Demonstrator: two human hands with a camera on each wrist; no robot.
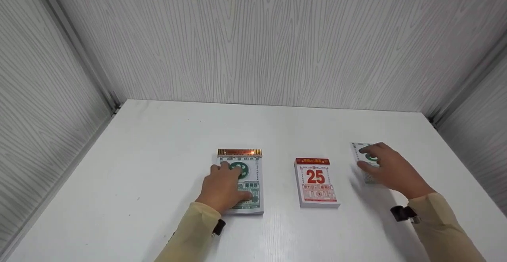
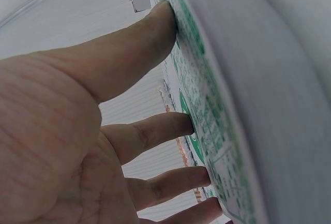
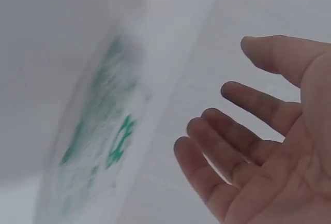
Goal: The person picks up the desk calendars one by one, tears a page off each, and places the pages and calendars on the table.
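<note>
left hand (image 1: 222, 187): flat on the green calendar pad (image 1: 246, 182), straight fingers (image 2: 155, 131) pressing the top page, nothing gripped. Pad sits left of center on the white table (image 1: 158, 182).

right hand (image 1: 390, 171): relaxed and open over a loose green sheet (image 1: 361, 153) on the right side, fingers uncurled; wrist view shows a gap, so it's hovering, not pinching.

sheet from right hand: roughly 10 o'clock of the palm, long axis running 12 to 6.

middle: red pad showing 25 (image 1: 316, 182), untouched, nearer the right hand.
</note>
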